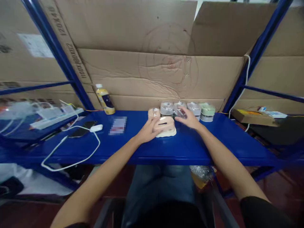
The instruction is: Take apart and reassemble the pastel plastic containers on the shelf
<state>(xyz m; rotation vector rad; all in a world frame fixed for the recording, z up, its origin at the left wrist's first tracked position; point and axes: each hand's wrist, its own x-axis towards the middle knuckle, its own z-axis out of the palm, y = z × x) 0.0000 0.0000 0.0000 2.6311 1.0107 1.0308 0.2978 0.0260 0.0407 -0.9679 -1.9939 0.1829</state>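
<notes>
Black sleeve (263, 211), left fingers (152, 123) parted, touching pink box (167, 125)

On the table (133, 147) I see a yellow-labelled bottle (105, 99) standing near the cardboard (147, 76), and a white cable (97, 144) looping beside a dark phone (82, 129).

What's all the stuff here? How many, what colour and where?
slotted box: one, pale pink, front of row
lidded containers: five, one peach, three greyish, one green, table's back
bottle: one, yellow, back left
blurred flat item: one, pinkish, left
phone: one, dark, left
cable: one, white, left
carton: one, brown, right
table: one, blue, middle
left hand: one, bare, on slotted box
right hand: one, bare, at middle container
</notes>
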